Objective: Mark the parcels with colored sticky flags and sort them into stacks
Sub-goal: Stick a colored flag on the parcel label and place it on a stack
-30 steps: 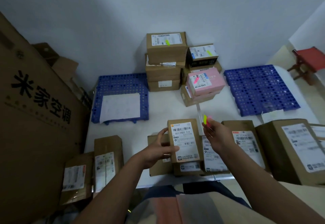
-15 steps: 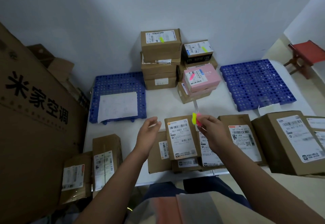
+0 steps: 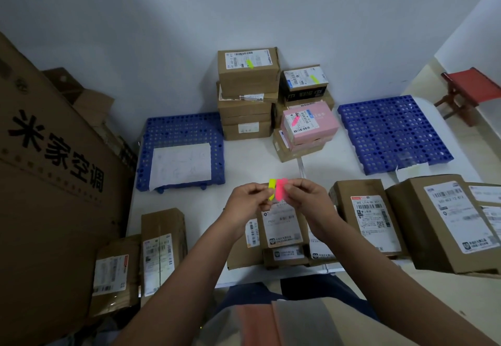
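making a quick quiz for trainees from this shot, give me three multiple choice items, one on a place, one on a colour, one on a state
1. Where does the pink box sit?
A. on the left blue pallet
B. on a short stack between the two blue pallets
C. on the red stool

2. What colours are the sticky flags held between the hands?
A. yellow and pink
B. blue and green
C. all orange

3. What is the left hand doing?
A. lying flat on the table
B. pinching the yellow flag
C. lifting a parcel

Answers:
1 B: it tops brown boxes by the wall, and both pallets lie off to its sides.
2 A: a yellow strip shows beside a pink one.
3 B: its fingertips close on the yellow strip while the right hand holds the flags.
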